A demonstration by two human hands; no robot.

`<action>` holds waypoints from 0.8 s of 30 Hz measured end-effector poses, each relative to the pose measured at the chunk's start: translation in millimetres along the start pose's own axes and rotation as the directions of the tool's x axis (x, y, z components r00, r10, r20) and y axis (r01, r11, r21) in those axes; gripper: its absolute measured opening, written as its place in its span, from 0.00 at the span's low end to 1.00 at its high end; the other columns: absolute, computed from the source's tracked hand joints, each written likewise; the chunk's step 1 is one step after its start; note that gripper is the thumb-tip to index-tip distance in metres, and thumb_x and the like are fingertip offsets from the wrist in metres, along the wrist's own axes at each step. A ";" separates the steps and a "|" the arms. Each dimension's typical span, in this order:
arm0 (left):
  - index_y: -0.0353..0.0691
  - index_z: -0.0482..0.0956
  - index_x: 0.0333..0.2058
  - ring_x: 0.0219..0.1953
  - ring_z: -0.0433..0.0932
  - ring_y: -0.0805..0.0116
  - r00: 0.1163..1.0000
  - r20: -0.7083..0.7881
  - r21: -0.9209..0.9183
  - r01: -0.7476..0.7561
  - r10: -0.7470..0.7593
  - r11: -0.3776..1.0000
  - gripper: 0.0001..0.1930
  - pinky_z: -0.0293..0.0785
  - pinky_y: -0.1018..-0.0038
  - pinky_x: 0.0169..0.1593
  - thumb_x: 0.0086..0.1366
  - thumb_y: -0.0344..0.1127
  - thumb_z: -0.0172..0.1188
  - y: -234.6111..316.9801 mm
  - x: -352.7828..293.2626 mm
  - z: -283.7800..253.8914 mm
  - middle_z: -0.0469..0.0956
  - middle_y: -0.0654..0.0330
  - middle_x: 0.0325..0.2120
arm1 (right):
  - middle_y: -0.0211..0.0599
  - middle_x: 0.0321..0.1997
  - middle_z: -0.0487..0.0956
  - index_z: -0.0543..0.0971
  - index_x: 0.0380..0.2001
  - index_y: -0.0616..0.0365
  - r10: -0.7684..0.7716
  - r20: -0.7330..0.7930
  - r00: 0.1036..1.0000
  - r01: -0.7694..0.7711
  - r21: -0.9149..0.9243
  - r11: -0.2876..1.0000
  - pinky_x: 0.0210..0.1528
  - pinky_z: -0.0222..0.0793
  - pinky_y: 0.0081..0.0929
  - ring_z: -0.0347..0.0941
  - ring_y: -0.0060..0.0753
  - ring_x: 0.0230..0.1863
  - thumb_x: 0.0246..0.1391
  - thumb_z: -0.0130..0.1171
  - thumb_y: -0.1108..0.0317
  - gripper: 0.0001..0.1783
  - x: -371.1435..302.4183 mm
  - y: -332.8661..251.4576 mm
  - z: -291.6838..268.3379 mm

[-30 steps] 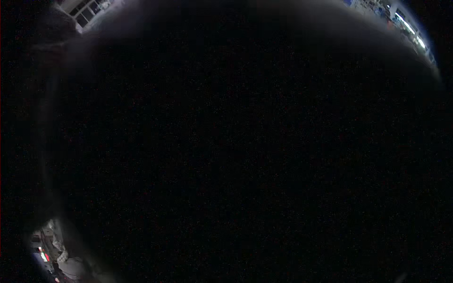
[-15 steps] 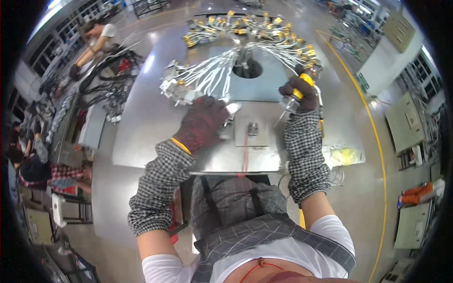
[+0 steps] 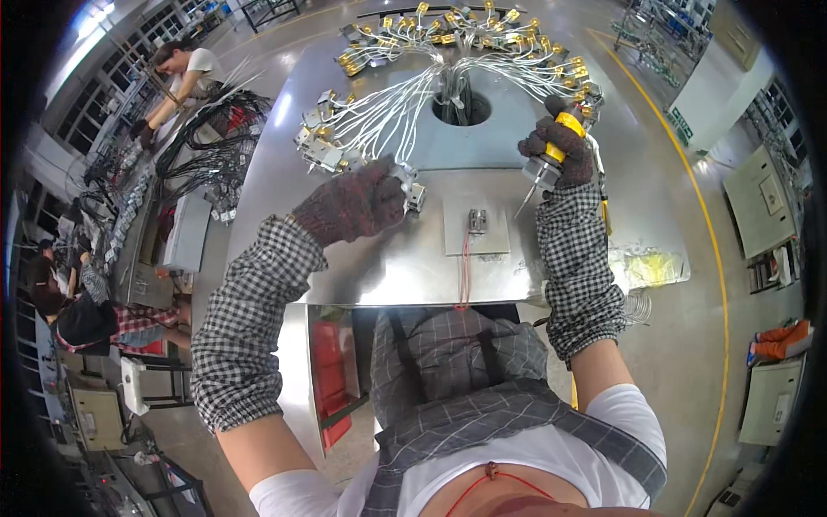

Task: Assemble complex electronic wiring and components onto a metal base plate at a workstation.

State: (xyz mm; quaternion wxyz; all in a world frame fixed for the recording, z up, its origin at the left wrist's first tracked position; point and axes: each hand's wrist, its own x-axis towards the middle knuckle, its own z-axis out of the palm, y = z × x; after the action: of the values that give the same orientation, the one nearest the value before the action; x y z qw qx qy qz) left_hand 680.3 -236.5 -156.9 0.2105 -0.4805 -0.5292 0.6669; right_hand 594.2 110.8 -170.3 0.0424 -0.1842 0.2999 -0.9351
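Left hand (image 3: 353, 204): curled on a grey box (image 3: 416, 197), just past its fingertips. Since half a second ago, we see both shifted left, away from the block (image 3: 476, 221) right of that hand; we judge the box isn't seated there. Right hand (image 3: 575, 157) grips the driver (image 3: 554, 152), tip clear of the block. White wires (image 3: 392, 119) fan ahead of our left hand.

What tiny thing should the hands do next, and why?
Probably move the left hand, with the grey metal part it seems to grip, toward the small block on the flat plate. That block sits close by, and the right hand holds a yellow-and-grey screwdriver, its bit slanting down near the plate, so it looks ready for use there.
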 end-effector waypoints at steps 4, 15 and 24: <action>0.46 0.72 0.45 0.44 0.75 0.62 0.865 -0.060 -0.761 0.283 -0.498 0.584 0.08 0.71 0.67 0.44 0.69 0.36 0.49 -42.1 1.4 -26.0 0.75 0.59 0.41 | 0.34 0.28 0.73 0.66 0.58 0.62 -0.011 -0.091 0.996 0.006 -0.058 0.998 0.36 0.73 0.39 0.72 0.33 0.24 0.48 0.65 0.76 0.33 -4.7 -1.6 3.7; 0.45 0.69 0.61 0.47 0.76 0.54 0.608 0.681 -0.727 0.500 -0.407 -0.470 0.35 0.72 0.58 0.53 0.58 0.54 0.67 -20.1 62.0 -76.6 0.76 0.53 0.45 | 0.35 0.30 0.74 0.69 0.55 0.60 0.002 0.082 0.997 -0.008 0.067 0.998 0.38 0.70 0.40 0.73 0.34 0.27 0.51 0.64 0.75 0.28 1.5 -5.4 -3.8; 0.54 0.69 0.61 0.49 0.76 0.53 0.763 0.509 -0.841 0.540 -0.399 -0.040 0.33 0.73 0.58 0.53 0.54 0.39 0.67 -25.2 35.8 -4.5 0.75 0.55 0.49 | 0.34 0.30 0.74 0.68 0.57 0.60 0.059 0.130 0.990 -0.073 0.106 0.992 0.36 0.70 0.36 0.71 0.30 0.26 0.50 0.66 0.76 0.31 6.7 0.1 -8.7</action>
State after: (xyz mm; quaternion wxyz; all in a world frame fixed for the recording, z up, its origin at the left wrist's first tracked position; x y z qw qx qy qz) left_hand 662.4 -197.2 -148.8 0.0370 -0.2489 -0.9646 0.0791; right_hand 584.8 114.2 -174.8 0.1024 -0.2304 0.2505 -0.9347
